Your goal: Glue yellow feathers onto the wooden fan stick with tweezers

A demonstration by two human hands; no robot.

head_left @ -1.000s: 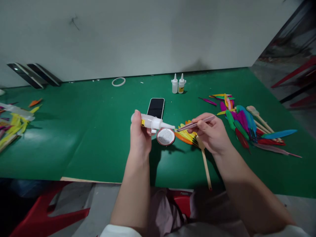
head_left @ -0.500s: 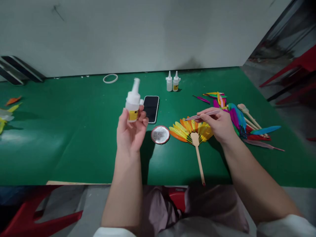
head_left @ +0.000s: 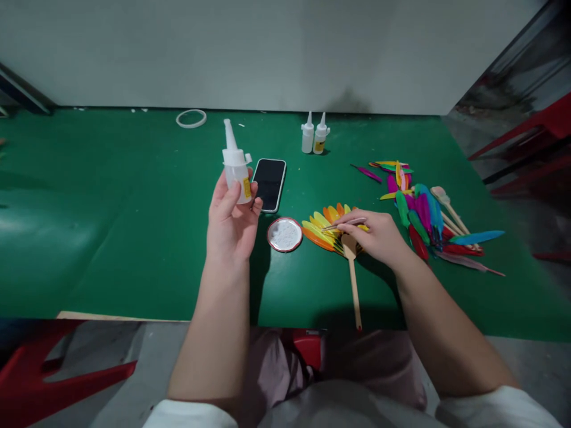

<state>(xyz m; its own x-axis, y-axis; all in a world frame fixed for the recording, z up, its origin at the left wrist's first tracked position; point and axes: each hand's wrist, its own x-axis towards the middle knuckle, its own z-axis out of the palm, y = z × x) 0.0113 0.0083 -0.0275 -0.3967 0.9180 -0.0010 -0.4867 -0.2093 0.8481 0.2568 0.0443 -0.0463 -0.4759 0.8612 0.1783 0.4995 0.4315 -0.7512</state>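
Observation:
My left hand (head_left: 232,217) is wrapped round a small white glue bottle (head_left: 235,169) with a yellow label, its nozzle pointing up, held above the table. My right hand (head_left: 375,235) pinches a pair of tweezers (head_left: 345,223), whose tips are over the yellow feathers of a feather fan (head_left: 319,233). The fan's yellow and orange feathers spread round the wooden head of its handle (head_left: 354,279), which points towards me. My right hand covers the fan's right side. Between my hands lies a round red-rimmed lid (head_left: 284,235) with whitish stuff in it.
Behind the lid lies a phone (head_left: 270,184). Two more glue bottles (head_left: 313,138) stand near the wall, and a white ring (head_left: 191,119) lies to their left. A pile of coloured feathers (head_left: 422,211) and wooden sticks (head_left: 450,208) is on the right of the green table (head_left: 111,208).
My right hand has moved the tweezers down and left onto the fan's feathers. The glue bottle in my left hand has turned, its nozzle now leaning left. The view has shifted slightly.

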